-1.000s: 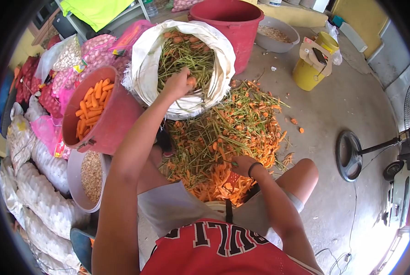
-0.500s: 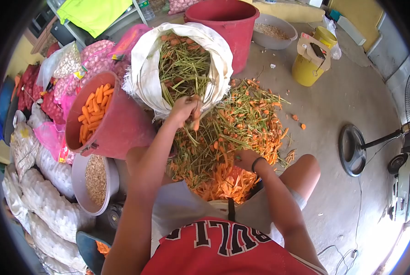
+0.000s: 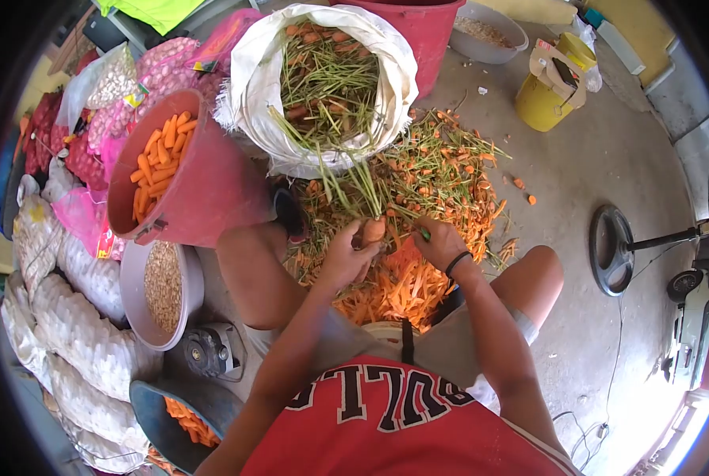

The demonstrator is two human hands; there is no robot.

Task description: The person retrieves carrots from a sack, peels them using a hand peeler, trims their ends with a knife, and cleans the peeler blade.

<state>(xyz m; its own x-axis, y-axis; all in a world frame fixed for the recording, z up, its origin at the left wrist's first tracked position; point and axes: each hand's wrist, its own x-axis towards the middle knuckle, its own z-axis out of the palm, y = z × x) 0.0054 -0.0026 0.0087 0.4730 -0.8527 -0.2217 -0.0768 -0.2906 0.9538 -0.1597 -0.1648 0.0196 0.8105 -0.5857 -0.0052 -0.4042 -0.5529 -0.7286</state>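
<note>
My left hand [image 3: 348, 258] is closed around a carrot [image 3: 373, 232] with its long green stalks pointing away from me. Just to the right, my right hand [image 3: 442, 247] grips a small tool with a green handle [image 3: 425, 234]; its working end is too small to make out. Both hands are over a heap of cut stalks and carrot tops [image 3: 442, 178]. Below them, orange carrot peelings [image 3: 390, 293] are piled between my legs. Beyond my hands stands an open white sack [image 3: 247, 87] of carrots with their stalks on.
On the left, a tilted red bucket [image 3: 220, 194] holds peeled orange carrots. Near it are a basin [image 3: 192, 305] of pale pieces, a dark tub [image 3: 144, 408] with carrots and stacked sacks [image 3: 93, 341]. A yellow bucket [image 3: 538, 109] and a fan base [image 3: 611, 250] stand right.
My left hand has come back from the sack's mouth with a carrot, close to my right hand. My right hand has risen slightly off the peelings. The view has shifted a little.
</note>
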